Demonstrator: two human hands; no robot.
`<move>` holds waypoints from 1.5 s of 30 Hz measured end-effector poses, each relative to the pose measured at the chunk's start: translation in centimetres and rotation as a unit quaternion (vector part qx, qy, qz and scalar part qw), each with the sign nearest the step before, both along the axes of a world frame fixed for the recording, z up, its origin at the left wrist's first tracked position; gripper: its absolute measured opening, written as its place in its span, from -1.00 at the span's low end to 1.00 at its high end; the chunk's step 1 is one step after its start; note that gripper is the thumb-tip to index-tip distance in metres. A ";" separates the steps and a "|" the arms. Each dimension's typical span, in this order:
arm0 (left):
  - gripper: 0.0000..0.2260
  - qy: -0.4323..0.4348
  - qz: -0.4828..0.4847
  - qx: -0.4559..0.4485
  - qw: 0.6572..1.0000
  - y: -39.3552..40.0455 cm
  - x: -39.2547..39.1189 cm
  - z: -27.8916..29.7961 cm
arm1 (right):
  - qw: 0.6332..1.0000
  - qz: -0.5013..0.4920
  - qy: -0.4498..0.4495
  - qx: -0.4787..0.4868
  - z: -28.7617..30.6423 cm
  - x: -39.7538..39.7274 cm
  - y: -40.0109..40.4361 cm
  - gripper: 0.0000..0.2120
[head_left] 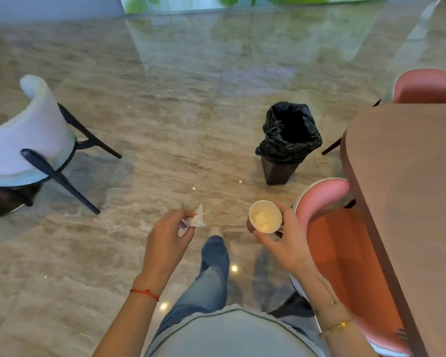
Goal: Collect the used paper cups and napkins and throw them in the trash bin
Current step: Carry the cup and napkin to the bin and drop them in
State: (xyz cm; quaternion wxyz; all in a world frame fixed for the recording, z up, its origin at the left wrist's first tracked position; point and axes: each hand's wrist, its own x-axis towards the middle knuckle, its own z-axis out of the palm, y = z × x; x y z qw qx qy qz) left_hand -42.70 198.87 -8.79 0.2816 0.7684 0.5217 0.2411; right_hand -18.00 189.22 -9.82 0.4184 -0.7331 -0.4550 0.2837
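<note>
The left hand pinches a crumpled white napkin between thumb and fingertips, with most of the paper sticking out loose above the grip. The right hand wraps around a paper cup, held upright with its mouth open to the camera; something pale, perhaps more wadded paper, sits in the bottom. The two hands are apart, one on each side of the person's forward leg. The trash bin, lined with a black bag, stands on the marble floor ahead and slightly to the right, well apart from both hands, just beside the bench and near a pink chair.

The likely slip is the napkin: the hold is light, so a swing of the arm could shake it free short of the bin. A toss from this far could miss, since the bag's slack folds crowd the opening and could catch a cup on the rim. Tipping the cup early would spill its contents onto the polished floor, and the chair back sits close to the right arm's path
</note>
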 end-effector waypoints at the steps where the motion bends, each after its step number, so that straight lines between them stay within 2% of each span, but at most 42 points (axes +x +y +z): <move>1: -0.79 0.000 -0.010 0.000 1.000 2.5 1.1 -0.1 | 1.000 -0.009 -0.001 0.000 -0.2 0.9 2.1 -0.34; 10: -0.76 -0.004 -0.099 0.010 0.995 26.0 12.1 1.6 | 0.993 -0.096 -0.064 0.010 0.8 9.4 21.6 -0.32; 18: -0.76 0.023 -0.185 0.004 0.982 39.7 21.5 1.4 | 0.984 -0.171 -0.056 -0.001 1.1 16.1 32.1 -0.30; 23: -0.79 0.031 -0.223 -0.015 0.974 46.3 29.1 -0.2 | 0.975 -0.220 -0.019 -0.020 -0.3 22.2 37.4 -0.25; 34: -0.78 0.061 -0.332 -0.027 0.941 59.2 51.1 -2.3 | 0.956 -0.283 -0.019 -0.078 -3.2 38.6 49.2 -0.24; 41: -0.76 0.089 -0.405 -0.073 0.907 64.1 61.9 -5.0 | 0.938 -0.317 0.019 -0.138 -5.8 45.5 54.2 -0.23; 45: -0.68 0.139 -0.449 -0.094 0.877 65.9 65.5 -7.8 | 0.926 -0.305 0.066 -0.215 -8.2 47.6 55.7 -0.10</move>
